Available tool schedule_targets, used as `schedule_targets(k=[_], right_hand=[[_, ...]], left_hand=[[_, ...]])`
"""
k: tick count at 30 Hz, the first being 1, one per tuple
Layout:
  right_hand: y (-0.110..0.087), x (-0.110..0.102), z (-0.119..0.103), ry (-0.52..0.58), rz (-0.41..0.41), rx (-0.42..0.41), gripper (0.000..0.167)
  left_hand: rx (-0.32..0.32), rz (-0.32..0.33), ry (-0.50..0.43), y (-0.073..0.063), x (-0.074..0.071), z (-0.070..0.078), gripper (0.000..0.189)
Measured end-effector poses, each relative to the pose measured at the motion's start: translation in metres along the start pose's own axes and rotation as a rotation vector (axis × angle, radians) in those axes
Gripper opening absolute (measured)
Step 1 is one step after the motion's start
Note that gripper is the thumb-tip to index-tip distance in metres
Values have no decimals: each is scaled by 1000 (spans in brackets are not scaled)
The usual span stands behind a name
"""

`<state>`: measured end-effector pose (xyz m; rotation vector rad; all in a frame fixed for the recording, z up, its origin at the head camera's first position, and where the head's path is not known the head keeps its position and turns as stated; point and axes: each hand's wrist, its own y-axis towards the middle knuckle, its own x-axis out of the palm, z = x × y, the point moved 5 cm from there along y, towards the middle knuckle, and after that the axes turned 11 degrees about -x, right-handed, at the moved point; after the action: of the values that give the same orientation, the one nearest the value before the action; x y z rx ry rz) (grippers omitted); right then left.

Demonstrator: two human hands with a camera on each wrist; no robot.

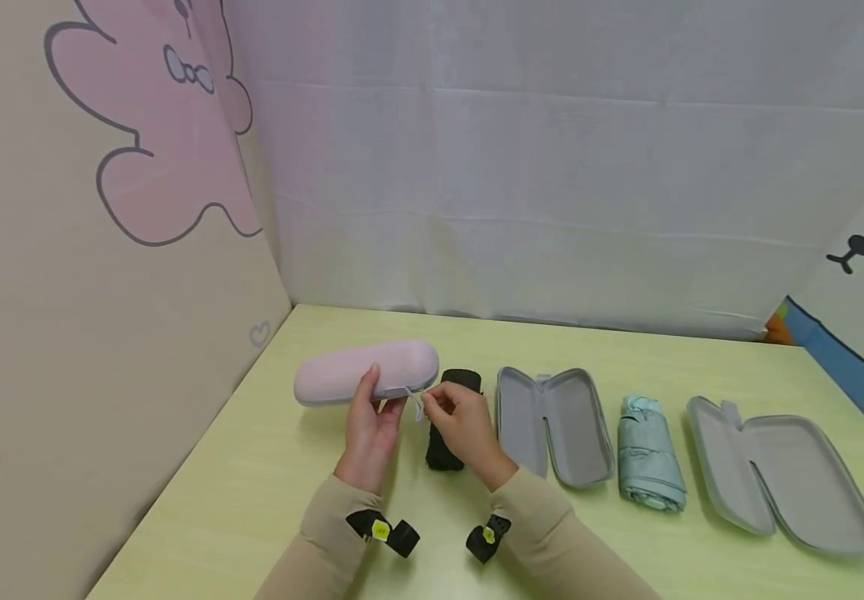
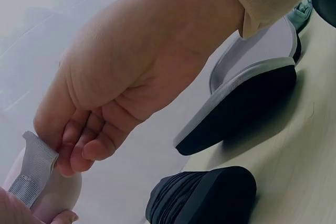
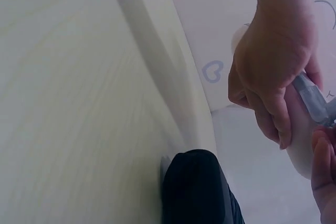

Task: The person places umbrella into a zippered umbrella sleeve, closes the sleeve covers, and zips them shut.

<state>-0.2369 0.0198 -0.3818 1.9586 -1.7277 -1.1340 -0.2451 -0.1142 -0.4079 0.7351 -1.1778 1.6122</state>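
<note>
A long pink hard case [image 1: 360, 371] with rounded ends is held above the table, its halves together as far as I can see. My left hand [image 1: 375, 433] grips it from below, thumb across the near side. At the case's right end, my right hand [image 1: 469, 425] pinches a pale strap between thumb and fingers. The left wrist view shows this grey woven strap [image 2: 39, 163] close up, with the right fingertips at its end. In the right wrist view, the left hand's fingers [image 3: 273, 111] curl round the case.
Behind the right hand lies a black folded bundle [image 1: 443, 450], resembling a compact umbrella. To its right stand an open grey-lined case [image 1: 580, 429], a pale green folded bundle [image 1: 649, 454] and another open grey case [image 1: 814, 479]. Walls [image 1: 551, 183] border the table.
</note>
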Motion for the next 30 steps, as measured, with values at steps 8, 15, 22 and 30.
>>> schedule_targets(k=[8,15,22,30], right_hand=[[-1,6,-5,-19,1,-64,8],[-4,8,-7,-50,-34,-72,6],[-11,10,-1,-43,-114,-28,8],[-10,-1,-1,75,-135,113,9]], left_hand=[[38,16,12,-2,1,-2,19],[36,-5,81,-2,-3,-6,24],[-34,100,329,11,-16,-3,38],[-94,121,783,25,-29,38,65]])
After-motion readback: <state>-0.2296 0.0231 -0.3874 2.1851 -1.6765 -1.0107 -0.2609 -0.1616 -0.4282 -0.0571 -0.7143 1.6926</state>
